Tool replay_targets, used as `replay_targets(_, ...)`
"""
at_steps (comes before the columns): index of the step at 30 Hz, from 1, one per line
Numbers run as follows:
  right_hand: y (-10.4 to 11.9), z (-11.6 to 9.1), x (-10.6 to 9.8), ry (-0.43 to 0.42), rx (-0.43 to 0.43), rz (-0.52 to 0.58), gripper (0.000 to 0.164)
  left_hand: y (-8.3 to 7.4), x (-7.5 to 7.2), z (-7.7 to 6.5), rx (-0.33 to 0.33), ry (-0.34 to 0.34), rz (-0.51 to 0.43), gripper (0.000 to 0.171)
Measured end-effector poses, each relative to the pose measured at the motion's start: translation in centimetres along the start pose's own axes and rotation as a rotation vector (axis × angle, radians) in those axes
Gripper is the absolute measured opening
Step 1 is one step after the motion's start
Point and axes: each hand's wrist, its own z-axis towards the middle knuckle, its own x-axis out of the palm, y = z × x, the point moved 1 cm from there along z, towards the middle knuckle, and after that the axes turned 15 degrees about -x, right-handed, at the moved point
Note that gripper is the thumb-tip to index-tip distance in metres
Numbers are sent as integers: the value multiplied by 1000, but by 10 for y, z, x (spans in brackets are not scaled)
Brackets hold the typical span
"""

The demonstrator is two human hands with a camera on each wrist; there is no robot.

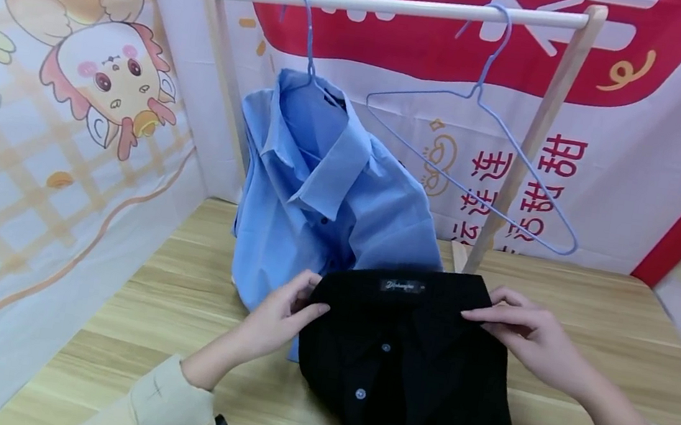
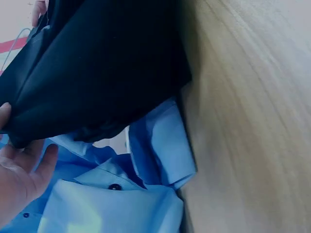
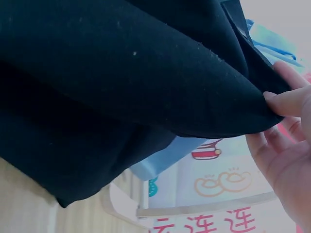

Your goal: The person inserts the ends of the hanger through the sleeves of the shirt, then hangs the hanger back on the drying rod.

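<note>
A black buttoned shirt (image 1: pixel 434 385) is held up by its collar in front of the rack, its label and two pale buttons facing me. My left hand (image 1: pixel 284 306) pinches the left end of the collar, thumb in front. At the right end, my right hand (image 1: pixel 526 329) pinches the cloth between thumb and fingers. In the wrist views the black shirt's lower part hangs close over the table. Behind it, a light blue shirt (image 1: pixel 333 168) hangs on a blue hanger (image 1: pixel 312 41), overlapped by the black collar.
A bare blue wire hanger (image 1: pixel 483 102) hangs tilted on the right of the rack's white rail (image 1: pixel 395 7). The rack's wooden post (image 1: pixel 529 145) stands on the wood-grain table (image 1: pixel 600 314). Printed cloths (image 1: pixel 69 94) with cartoons and red lettering enclose the back and left.
</note>
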Motion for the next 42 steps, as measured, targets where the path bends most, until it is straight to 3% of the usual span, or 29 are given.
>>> replay_targets(6, 15, 4, -7, -13, 85, 57, 49, -8, -1, -3, 138, -67, -10, 17)
replay_targets(12, 28, 12, -7, -85, 109, -21, 40, -13, -1, -5, 307, -139, -15, 24)
replay_targets(18, 35, 20, -7, -192, 217, -76, 79, -15, -2, -3, 449, -195, -1, 28)
replay_targets(20, 36, 21, -7, -208, 248, -78, 82, -15, -3, -2, 469, -205, 12, 30)
replay_targets(22, 36, 20, -8, -219, 262, -93, 74, -15, -4, -1, 481, -208, 25, 33)
replay_targets(25, 38, 17, -10, -223, 261, -124, 50, -17, -5, -2, 489, -215, 44, 33)
replay_targets(29, 40, 13, -12, -226, 188, -149, 33, -20, -7, -3, 508, -219, 69, 31)
replay_targets(33, 42, 10, -13, -229, 81, -208, 32, -26, -10, -3, 511, -206, 84, 33)
replay_targets(35, 42, 8, -14, -231, 47, -241, 29, -29, -13, -3, 474, -193, 94, 32)
replay_targets(37, 40, 6, -14, -235, 30, -267, 22, -30, -15, -4, 400, -163, 110, 26)
replay_targets(42, 31, -4, -10, -219, 47, -330, 19, -23, -18, -2, 129, -8, 176, 17)
